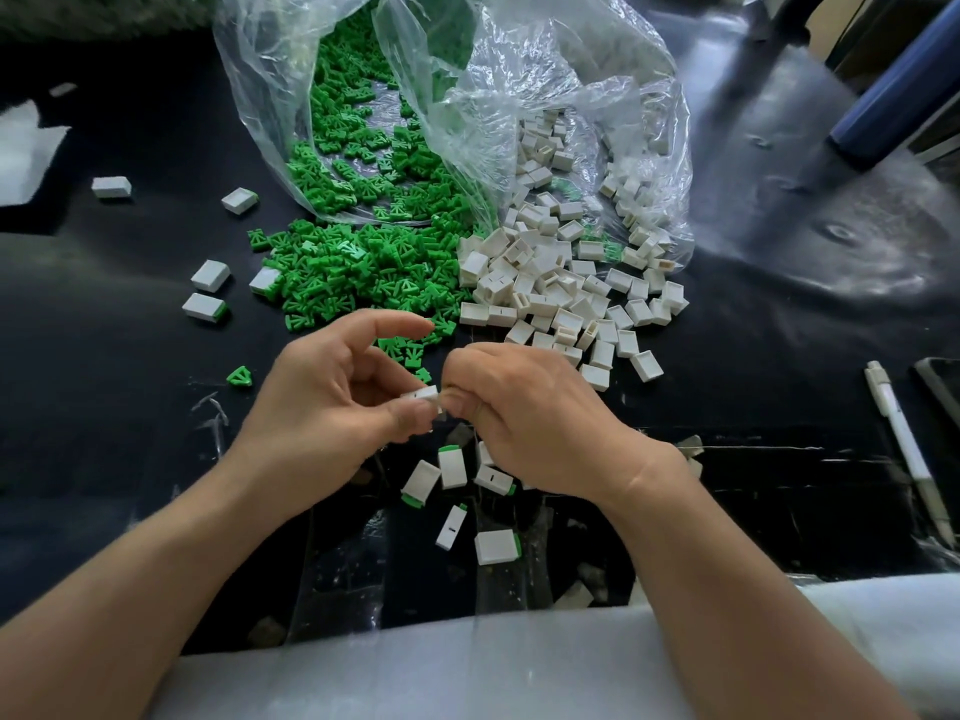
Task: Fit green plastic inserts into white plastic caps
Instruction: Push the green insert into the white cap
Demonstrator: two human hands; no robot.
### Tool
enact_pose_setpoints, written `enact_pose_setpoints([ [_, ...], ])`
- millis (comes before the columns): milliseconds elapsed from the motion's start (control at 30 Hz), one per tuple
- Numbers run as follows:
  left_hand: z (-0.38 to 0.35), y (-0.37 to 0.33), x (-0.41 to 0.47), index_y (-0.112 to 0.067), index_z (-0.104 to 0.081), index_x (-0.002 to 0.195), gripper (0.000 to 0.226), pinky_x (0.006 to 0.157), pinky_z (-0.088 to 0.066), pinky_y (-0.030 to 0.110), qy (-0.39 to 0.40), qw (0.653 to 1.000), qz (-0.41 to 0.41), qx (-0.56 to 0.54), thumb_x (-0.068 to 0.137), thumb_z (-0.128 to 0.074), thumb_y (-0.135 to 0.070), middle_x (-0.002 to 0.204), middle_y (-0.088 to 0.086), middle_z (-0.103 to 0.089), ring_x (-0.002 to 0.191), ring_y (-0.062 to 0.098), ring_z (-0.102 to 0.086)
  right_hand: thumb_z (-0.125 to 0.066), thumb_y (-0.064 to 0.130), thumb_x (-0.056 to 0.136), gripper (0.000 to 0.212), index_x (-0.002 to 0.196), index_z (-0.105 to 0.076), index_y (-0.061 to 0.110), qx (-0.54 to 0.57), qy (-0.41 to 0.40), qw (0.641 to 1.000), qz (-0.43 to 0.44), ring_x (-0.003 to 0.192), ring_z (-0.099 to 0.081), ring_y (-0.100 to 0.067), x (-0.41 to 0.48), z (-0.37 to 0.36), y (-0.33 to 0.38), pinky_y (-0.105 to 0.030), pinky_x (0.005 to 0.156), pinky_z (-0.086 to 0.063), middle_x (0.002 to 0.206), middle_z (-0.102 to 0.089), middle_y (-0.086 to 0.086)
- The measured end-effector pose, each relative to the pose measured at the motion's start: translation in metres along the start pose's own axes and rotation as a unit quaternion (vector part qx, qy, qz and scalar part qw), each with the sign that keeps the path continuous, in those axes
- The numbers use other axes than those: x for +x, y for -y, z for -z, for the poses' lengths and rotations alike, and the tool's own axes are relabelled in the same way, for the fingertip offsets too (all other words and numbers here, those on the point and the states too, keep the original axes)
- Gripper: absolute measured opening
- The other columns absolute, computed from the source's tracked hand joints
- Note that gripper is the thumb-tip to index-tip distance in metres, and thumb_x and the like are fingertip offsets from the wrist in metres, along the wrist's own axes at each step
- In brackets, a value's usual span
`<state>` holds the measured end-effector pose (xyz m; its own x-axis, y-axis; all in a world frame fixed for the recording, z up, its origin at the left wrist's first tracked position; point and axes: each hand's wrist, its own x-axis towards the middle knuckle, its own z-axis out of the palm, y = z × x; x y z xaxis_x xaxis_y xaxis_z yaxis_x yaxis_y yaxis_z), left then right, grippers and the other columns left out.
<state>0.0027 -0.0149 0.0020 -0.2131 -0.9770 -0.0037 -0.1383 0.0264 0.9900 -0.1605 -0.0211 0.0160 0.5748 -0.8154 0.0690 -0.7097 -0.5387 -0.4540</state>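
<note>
Here, just above the black counter (pixel 104 366), a white cap (pixel 422 394) sits between both hands: the left hand (pixel 332 387) has its grip pinching one end, while the right hand (pixel 519 418) has its grip curled tight on the other. Beyond them, green inserts (pixel 363 272) and loose caps (pixel 550 288) spill from clear bags (pixel 597 70).

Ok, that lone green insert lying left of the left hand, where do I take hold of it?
Probably pinch the lone green insert across its two slanted edges, coming down with the nearer left hand once it frees the white cap. The insert lies flat on the black table, apart from the green pile, so only its edges offer a hold.
</note>
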Motion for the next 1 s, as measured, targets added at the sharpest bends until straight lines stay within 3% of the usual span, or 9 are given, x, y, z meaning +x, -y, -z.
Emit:
enact_pose_setpoints([
  [233, -0.003, 0.002, 0.0, -0.017, -0.061, 0.1, 0.051, 0.051, -0.053, 0.021, -0.026, 0.989, 0.027, -0.141, 0.051, -0.073, -0.017, 0.063, 0.006, -0.069, 0.056, 0.018, -0.067, -0.049, 0.008, 0.09, 0.017, 0.076, -0.055, 0.001, 0.068, -0.084, 0.994, 0.003, 0.062, -0.046, -0.022, 0.001, -0.004, 0.001, -0.039, 0.056, -0.038, 0.068, -0.046, 0.0],
  [333, -0.003, 0.002, 0.004, -0.018, -0.061, 0.099, 0.052, 0.052, -0.053, 0.021, -0.043, 0.986, 0.025, -0.158, 0.049, -0.074, -0.023, 0.064, 0.003, -0.07, 0.057, 0.017, -0.068, -0.051, 0.011, 0.092, 0.02, 0.074, -0.055, 0.004, 0.185, -0.099, 0.977, -0.041, 0.06, -0.044, -0.017, 0.002, -0.004, -0.002, -0.037, 0.056, -0.037, 0.065, -0.048, -0.004],
  [400, -0.003, 0.001, 0.006, -0.019, -0.062, 0.1, 0.051, 0.054, -0.054, 0.02, -0.042, 0.984, 0.025, -0.169, 0.05, -0.073, -0.024, 0.066, 0.001, -0.07, 0.059, 0.015, -0.068, -0.047, 0.026, 0.094, 0.031, 0.071, -0.056, 0.007, 0.283, -0.088, 0.952, -0.08, 0.057, -0.047, -0.014, 0.002, -0.002, -0.004, -0.034, 0.053, -0.039, 0.062, -0.052, -0.006],
  [467, -0.004, 0.0, 0.007, -0.02, -0.062, 0.099, 0.047, 0.058, -0.053, 0.017, -0.04, 0.985, 0.016, -0.167, 0.053, -0.072, -0.02, 0.066, -0.002, -0.07, 0.062, 0.009, -0.067, -0.039, 0.047, 0.088, 0.045, 0.065, -0.058, 0.013, 0.363, -0.087, 0.919, -0.125, 0.052, -0.05, -0.007, 0.002, -0.002, -0.004, -0.021, 0.048, -0.038, 0.057, -0.056, 0.002],
  [533, -0.005, 0.0, 0.007, -0.019, -0.062, 0.098, 0.042, 0.059, -0.05, 0.013, -0.037, 0.985, 0.008, -0.169, 0.058, -0.069, -0.014, 0.065, -0.005, -0.069, 0.062, 0.003, -0.065, -0.034, 0.055, 0.079, 0.049, 0.065, -0.058, 0.015, 0.418, -0.087, 0.89, -0.162, 0.048, -0.049, -0.003, 0.003, -0.003, -0.003, -0.012, 0.046, -0.036, 0.054, -0.056, 0.006],
  [700, -0.005, -0.001, 0.005, -0.019, -0.063, 0.097, 0.041, 0.06, -0.051, 0.015, -0.03, 0.984, 0.002, -0.177, 0.056, -0.071, -0.016, 0.069, -0.003, -0.07, 0.064, 0.006, -0.066, -0.031, 0.059, 0.076, 0.054, 0.074, -0.059, 0.013, 0.51, -0.011, 0.839, -0.189, 0.052, -0.053, -0.007, 0.005, -0.004, 0.001, -0.015, 0.045, -0.039, 0.063, -0.061, 0.002],
  [800, -0.005, -0.001, 0.004, -0.021, -0.065, 0.095, 0.044, 0.058, -0.054, 0.02, -0.027, 0.983, 0.0, -0.183, 0.052, -0.074, -0.024, 0.071, -0.001, -0.071, 0.061, 0.015, -0.061, -0.031, 0.059, 0.074, 0.055, 0.077, -0.058, 0.011, 0.595, 0.062, 0.779, -0.186, 0.054, -0.054, -0.011, 0.006, -0.006, 0.007, -0.016, 0.045, -0.038, 0.067, -0.061, -0.005],
  [900, -0.006, -0.002, 0.003, -0.019, -0.064, 0.097, 0.043, 0.053, -0.053, 0.022, -0.024, 0.981, -0.006, -0.193, 0.056, -0.073, -0.019, 0.07, 0.001, -0.071, 0.054, 0.014, -0.062, -0.033, 0.056, 0.077, 0.053, 0.08, -0.054, 0.007, 0.66, 0.08, 0.721, -0.196, 0.049, -0.047, -0.01, 0.007, -0.007, 0.01, -0.016, 0.042, -0.035, 0.061, -0.054, -0.004],
  [1000, -0.007, -0.001, 0.003, -0.016, -0.061, 0.1, 0.041, 0.052, -0.053, 0.023, -0.027, 0.98, -0.014, -0.196, 0.06, -0.069, -0.011, 0.068, 0.002, -0.07, 0.05, 0.015, -0.062, -0.037, 0.055, 0.076, 0.072, 0.108, -0.055, -0.007, 0.674, 0.067, 0.704, -0.212, 0.048, -0.04, -0.007, 0.008, -0.009, 0.011, -0.014, 0.039, -0.03, 0.057, -0.047, 0.0],
])
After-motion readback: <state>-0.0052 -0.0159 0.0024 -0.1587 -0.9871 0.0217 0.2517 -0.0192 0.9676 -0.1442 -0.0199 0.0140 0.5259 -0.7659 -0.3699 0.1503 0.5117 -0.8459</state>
